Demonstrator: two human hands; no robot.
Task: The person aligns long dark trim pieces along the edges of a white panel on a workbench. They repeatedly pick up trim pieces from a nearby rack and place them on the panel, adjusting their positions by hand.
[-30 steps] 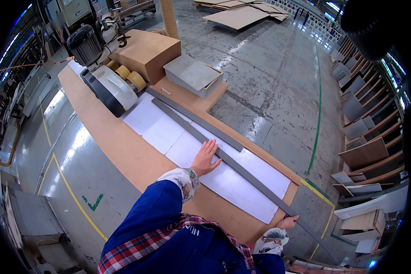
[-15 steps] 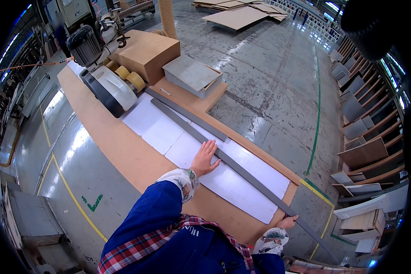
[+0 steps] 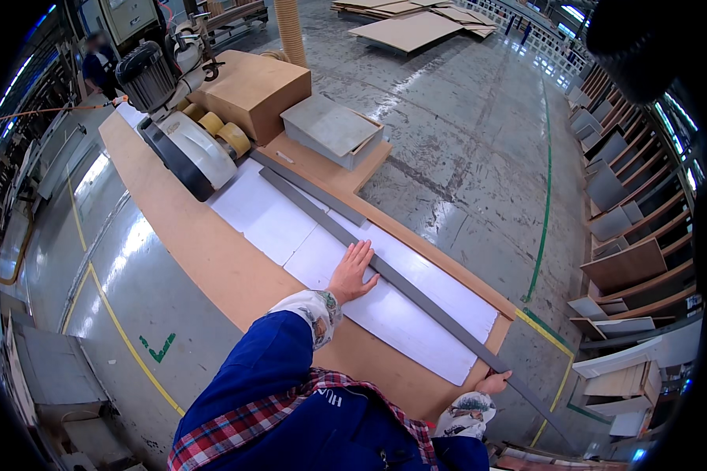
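A long grey strip point(image 3: 424, 304) lies slantwise over a white sheet point(image 3: 448, 284) on the bench, its near end jutting past the bench's edge. My left hand point(image 3: 353, 275) rests flat on the strip midway along, fingers stretched out. Around the strip near the bench's end, my right hand point(image 3: 495, 382) is closed, fingers partly hidden. A second grey strip point(image 3: 316, 191) lies against the wooden fence point(image 3: 432, 251), untouched by my hands. Its far end reaches toward a white and black feeder machine point(image 3: 200, 161) with yellow rollers point(image 3: 232, 138).
Beside the machine stand a brown wooden box point(image 3: 251, 86) and a grey lidded box point(image 3: 328, 125). The tan bench top point(image 3: 184, 251) curves along the left. Racks of panels point(image 3: 628, 259) line the right; stacked boards point(image 3: 408, 33) lie far off. A person point(image 3: 96, 64) stands beyond the machine.
The second grey strip has slid along the fence toward the machine. A person has come more into view at the far left. My hands and the held strip stay almost still.
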